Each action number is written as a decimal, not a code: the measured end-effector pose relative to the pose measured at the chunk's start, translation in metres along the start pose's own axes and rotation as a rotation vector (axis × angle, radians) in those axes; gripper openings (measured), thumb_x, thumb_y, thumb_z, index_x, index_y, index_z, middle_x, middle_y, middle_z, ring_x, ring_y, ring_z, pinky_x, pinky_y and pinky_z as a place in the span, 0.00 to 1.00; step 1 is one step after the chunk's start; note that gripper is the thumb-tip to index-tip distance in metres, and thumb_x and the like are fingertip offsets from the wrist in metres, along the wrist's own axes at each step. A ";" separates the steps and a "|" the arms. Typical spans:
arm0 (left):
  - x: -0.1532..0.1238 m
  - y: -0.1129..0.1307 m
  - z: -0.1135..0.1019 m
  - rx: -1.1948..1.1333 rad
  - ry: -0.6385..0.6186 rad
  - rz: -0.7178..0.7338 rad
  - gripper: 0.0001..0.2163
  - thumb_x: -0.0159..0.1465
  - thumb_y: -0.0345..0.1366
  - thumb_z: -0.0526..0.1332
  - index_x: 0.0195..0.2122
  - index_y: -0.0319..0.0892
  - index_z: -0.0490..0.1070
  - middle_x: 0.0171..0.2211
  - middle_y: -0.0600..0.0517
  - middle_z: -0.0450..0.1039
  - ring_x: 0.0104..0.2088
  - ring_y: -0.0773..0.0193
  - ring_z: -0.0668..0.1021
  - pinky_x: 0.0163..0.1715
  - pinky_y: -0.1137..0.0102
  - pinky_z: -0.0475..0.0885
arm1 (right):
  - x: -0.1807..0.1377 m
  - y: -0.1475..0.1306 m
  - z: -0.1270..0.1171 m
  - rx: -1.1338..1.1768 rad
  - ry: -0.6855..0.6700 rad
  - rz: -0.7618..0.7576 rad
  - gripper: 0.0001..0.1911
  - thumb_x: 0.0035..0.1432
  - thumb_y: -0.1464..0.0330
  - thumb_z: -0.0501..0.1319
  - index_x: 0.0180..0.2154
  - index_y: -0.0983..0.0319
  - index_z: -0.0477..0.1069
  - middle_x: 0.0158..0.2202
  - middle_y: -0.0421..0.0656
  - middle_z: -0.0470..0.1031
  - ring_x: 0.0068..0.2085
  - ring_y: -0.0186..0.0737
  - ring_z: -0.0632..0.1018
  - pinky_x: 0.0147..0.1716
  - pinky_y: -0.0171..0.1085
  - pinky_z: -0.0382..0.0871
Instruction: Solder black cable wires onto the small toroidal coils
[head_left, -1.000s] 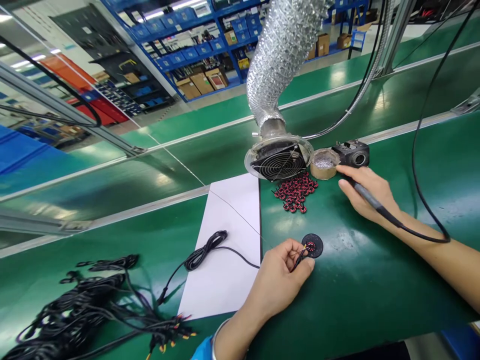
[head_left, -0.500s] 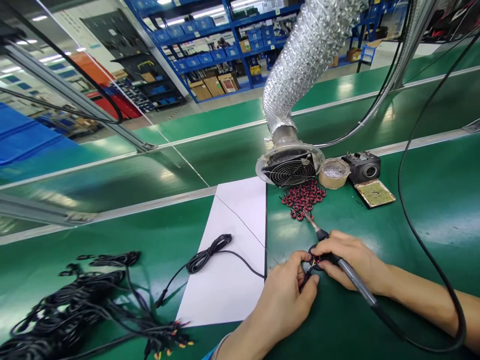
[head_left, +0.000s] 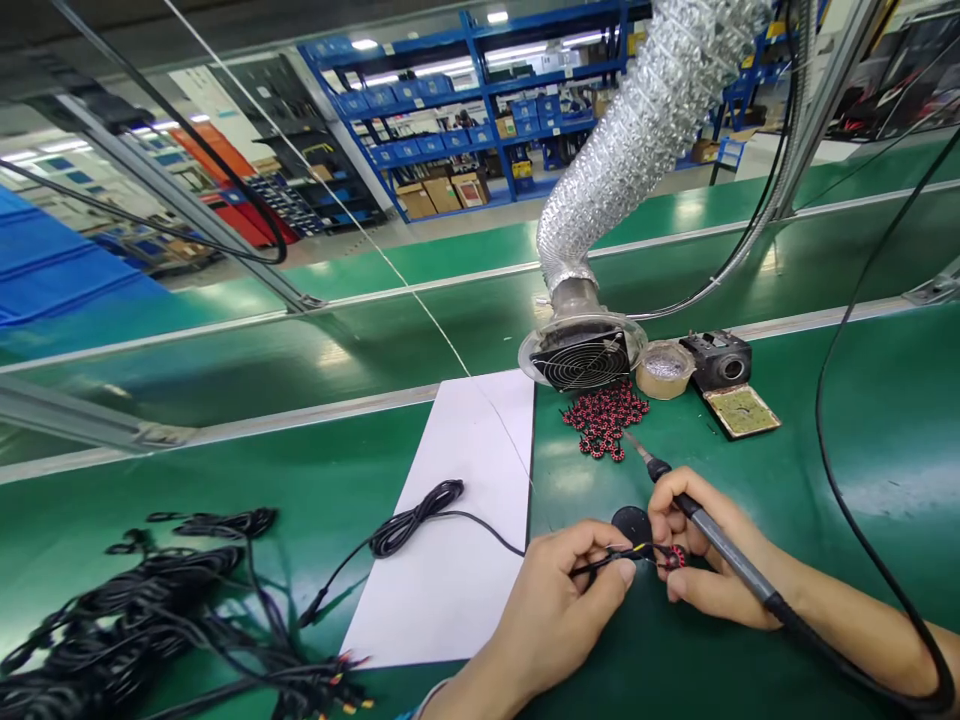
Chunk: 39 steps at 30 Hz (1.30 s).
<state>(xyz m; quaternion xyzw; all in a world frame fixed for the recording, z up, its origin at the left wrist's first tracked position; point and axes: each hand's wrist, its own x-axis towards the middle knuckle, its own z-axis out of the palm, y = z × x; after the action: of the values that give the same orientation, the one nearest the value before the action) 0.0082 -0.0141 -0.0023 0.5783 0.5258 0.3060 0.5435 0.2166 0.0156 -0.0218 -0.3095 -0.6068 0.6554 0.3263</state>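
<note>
My left hand [head_left: 559, 605] is pinched shut on the end of a thin black cable [head_left: 420, 515] that runs back across a white sheet [head_left: 450, 530]. My right hand [head_left: 709, 565] grips a black soldering iron [head_left: 705, 525] along its palm, tip pointing up and left. Its fingertips also pinch a small red coil [head_left: 675, 557] at the cable's wire ends. A small black disc [head_left: 631, 522] lies on the green mat just behind both hands.
A pile of red coils [head_left: 606, 418] lies under a fume extractor fan [head_left: 583, 358] on a foil duct [head_left: 645, 120]. A solder tin [head_left: 664, 370], black iron stand [head_left: 718, 358] and sponge tray [head_left: 744, 410] sit to its right. Bundled black cables [head_left: 142, 620] lie at left.
My right hand came from the iron stand down to my left hand. The red coil has come off the black disc and is now held between both hands, nearer to me.
</note>
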 end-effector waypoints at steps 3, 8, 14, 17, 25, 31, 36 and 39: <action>0.000 0.000 0.001 0.076 0.021 0.067 0.09 0.62 0.37 0.60 0.36 0.39 0.77 0.24 0.54 0.68 0.23 0.70 0.64 0.22 0.75 0.58 | 0.001 0.000 0.001 -0.014 0.024 0.026 0.11 0.60 0.71 0.59 0.42 0.58 0.58 0.34 0.37 0.65 0.28 0.31 0.70 0.25 0.30 0.69; 0.000 0.000 -0.002 0.223 0.047 0.165 0.08 0.63 0.36 0.60 0.37 0.42 0.79 0.26 0.53 0.73 0.23 0.69 0.67 0.23 0.75 0.61 | 0.002 -0.002 -0.002 -0.196 0.032 -0.020 0.07 0.63 0.72 0.57 0.42 0.58 0.60 0.33 0.37 0.67 0.30 0.32 0.72 0.29 0.32 0.70; -0.002 0.000 -0.003 0.365 0.051 0.280 0.08 0.64 0.34 0.60 0.39 0.42 0.79 0.26 0.53 0.74 0.23 0.69 0.70 0.27 0.75 0.65 | 0.000 -0.011 -0.005 -0.409 -0.030 -0.081 0.12 0.64 0.73 0.55 0.48 0.57 0.61 0.34 0.38 0.70 0.33 0.34 0.73 0.33 0.32 0.68; -0.003 0.001 -0.003 0.394 0.030 0.307 0.08 0.64 0.34 0.60 0.39 0.42 0.79 0.25 0.53 0.73 0.22 0.69 0.70 0.27 0.75 0.66 | -0.001 -0.014 -0.005 -0.496 -0.055 -0.084 0.14 0.63 0.74 0.55 0.49 0.55 0.61 0.34 0.37 0.71 0.33 0.33 0.73 0.33 0.31 0.66; -0.002 -0.001 0.003 0.406 0.036 0.358 0.06 0.63 0.31 0.60 0.37 0.41 0.78 0.24 0.53 0.73 0.23 0.69 0.71 0.26 0.75 0.66 | -0.005 -0.010 -0.001 -0.456 -0.062 -0.037 0.17 0.64 0.74 0.55 0.53 0.53 0.60 0.34 0.36 0.70 0.32 0.32 0.72 0.33 0.30 0.66; -0.004 -0.002 0.003 0.387 0.125 0.391 0.06 0.63 0.30 0.61 0.38 0.40 0.78 0.25 0.53 0.74 0.26 0.68 0.75 0.28 0.76 0.69 | -0.004 -0.011 0.000 -0.228 -0.040 0.107 0.23 0.53 0.80 0.56 0.49 0.55 0.61 0.34 0.36 0.69 0.31 0.32 0.73 0.31 0.30 0.69; -0.003 -0.001 0.004 0.358 0.157 0.411 0.06 0.63 0.29 0.61 0.38 0.40 0.77 0.25 0.53 0.75 0.26 0.68 0.75 0.30 0.75 0.71 | -0.003 -0.016 0.001 -0.201 -0.051 0.109 0.22 0.52 0.78 0.58 0.48 0.57 0.61 0.33 0.36 0.67 0.30 0.30 0.70 0.29 0.29 0.66; -0.003 -0.001 0.005 0.351 0.163 0.412 0.05 0.63 0.30 0.61 0.38 0.40 0.77 0.25 0.52 0.75 0.26 0.67 0.75 0.30 0.75 0.71 | -0.003 -0.015 0.001 -0.198 -0.058 0.095 0.22 0.52 0.79 0.59 0.48 0.58 0.61 0.34 0.36 0.66 0.30 0.30 0.70 0.29 0.28 0.65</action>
<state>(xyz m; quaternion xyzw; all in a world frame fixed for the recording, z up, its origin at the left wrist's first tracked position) 0.0114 -0.0186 -0.0036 0.7317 0.4841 0.3597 0.3176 0.2181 0.0137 -0.0064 -0.3496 -0.6622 0.6158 0.2451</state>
